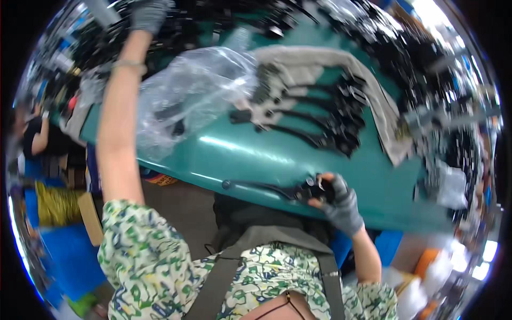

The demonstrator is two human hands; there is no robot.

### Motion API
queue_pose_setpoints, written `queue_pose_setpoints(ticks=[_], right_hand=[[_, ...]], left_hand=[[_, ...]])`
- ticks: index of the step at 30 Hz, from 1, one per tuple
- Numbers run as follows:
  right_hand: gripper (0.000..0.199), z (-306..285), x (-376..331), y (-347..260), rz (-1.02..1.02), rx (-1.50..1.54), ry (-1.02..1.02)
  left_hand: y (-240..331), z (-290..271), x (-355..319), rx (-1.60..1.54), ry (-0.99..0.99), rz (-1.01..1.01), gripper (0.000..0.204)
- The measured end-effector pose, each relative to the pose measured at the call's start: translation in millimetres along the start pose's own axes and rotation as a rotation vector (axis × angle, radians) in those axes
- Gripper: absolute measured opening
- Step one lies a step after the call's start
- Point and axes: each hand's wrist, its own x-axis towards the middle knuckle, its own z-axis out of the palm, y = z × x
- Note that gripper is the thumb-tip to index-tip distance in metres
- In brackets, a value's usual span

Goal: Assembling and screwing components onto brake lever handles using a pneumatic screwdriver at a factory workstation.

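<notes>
My right hand (pixel 341 205), in a grey fingerless glove, is closed on the clamp end of a black brake lever (pixel 272 188). The lever's long arm points left over the table's near edge, its rounded tip (pixel 226 184) outermost. My left hand (pixel 149 16), gloved too, reaches to the far left beside a heap of dark parts (pixel 186 26); its fingers are smeared and partly cut off. Several similar black levers (pixel 314 114) lie in a row on a grey-beige cloth (pixel 368 69), right of the middle.
A crumpled clear plastic bag (pixel 197 80) lies between my left arm and the lever row. The green tabletop (pixel 234 154) has a curved near edge. More dark parts (pixel 410 58) crowd the far right. Another person (pixel 40 133) is at the far left, above blue bins (pixel 69 261).
</notes>
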Motion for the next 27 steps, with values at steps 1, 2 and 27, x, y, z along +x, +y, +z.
queue_pose_setpoints(ticks=[1,2,27], right_hand=[[0.056,-3,-8,7,0.025,-0.012,0.030],[0.055,-6,-7,10,-0.038,-0.053,0.087],[0.046,-27,-27,13,-0.067,0.027,0.222]], left_hand=[[16,57,-16,-0.060,-0.209,-0.132,0.031],[44,13,-19,-0.069,-0.384,-0.241,0.034],[118,217,-362,0.480,-0.815,0.671,0.027]])
